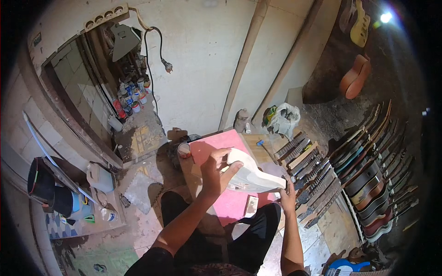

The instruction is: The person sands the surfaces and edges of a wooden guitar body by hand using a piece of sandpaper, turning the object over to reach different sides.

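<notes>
A pale, curved, unpainted guitar body [248, 175] is held tilted above a low work bench with a pink top [208, 152]. My left hand [216, 172] grips its upper left part, fingers over the edge and thumb on the near face. My right hand [287, 193] is closed around its narrower right end; a small dark area there is too small to make out. Below the guitar body, a small whitish block with a jagged edge [250, 206] lies on the pink surface. A round can [184, 150] stands at the bench's left corner.
Rows of guitar necks [304, 175] and standing guitars [368, 193] fill the right side; a blue bass [343, 267] lies lower right. A white bag [282, 120] sits by the wall. Buckets [39, 179] and a jug [100, 177] stand left. A power strip [106, 16] hangs above.
</notes>
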A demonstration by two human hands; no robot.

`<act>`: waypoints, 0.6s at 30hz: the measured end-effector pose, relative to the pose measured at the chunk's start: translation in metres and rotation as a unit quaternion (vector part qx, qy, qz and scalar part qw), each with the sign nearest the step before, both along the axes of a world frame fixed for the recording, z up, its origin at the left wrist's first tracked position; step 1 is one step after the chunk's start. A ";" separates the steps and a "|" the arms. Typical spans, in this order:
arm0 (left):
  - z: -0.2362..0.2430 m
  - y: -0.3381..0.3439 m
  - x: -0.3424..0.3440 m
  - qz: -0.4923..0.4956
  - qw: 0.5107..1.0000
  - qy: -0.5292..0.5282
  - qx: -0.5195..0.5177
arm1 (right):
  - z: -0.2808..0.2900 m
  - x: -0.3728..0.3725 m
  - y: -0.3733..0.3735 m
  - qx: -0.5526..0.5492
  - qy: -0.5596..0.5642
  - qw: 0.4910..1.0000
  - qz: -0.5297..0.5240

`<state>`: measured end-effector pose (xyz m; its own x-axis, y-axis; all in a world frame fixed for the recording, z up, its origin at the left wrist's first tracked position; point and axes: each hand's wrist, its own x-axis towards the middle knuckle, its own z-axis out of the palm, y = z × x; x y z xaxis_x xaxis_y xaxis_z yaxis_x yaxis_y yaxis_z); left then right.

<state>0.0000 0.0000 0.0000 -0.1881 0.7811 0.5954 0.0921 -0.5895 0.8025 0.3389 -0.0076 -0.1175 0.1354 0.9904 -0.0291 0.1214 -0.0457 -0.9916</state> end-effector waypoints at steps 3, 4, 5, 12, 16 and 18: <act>0.016 -0.003 0.009 -0.004 0.998 -0.058 0.009 | -0.009 0.005 0.000 0.036 -0.022 0.999 0.001; 0.020 -0.002 0.014 -0.022 0.995 -0.094 -0.033 | -0.007 -0.002 -0.001 0.049 -0.028 0.998 0.006; 0.022 -0.001 0.017 -0.041 0.988 -0.130 -0.076 | -0.005 -0.008 -0.002 0.061 -0.033 0.998 0.011; 0.031 0.022 0.048 -0.092 0.977 -0.185 -0.058 | -0.010 -0.009 -0.005 0.046 -0.021 0.999 0.008; 0.018 0.032 0.053 -0.139 0.989 -0.051 -0.008 | 0.070 -0.049 -0.025 0.100 -0.027 0.995 0.006; 0.020 0.027 0.054 -0.152 0.987 0.041 -0.017 | 0.128 -0.070 -0.042 0.159 -0.108 0.981 0.034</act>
<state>0.0539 0.0270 0.0201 0.1058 0.8133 0.5722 -0.0184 -0.5737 0.8189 0.2693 -0.0498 0.0107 0.0387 0.9516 0.3048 0.3219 0.2769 -0.9054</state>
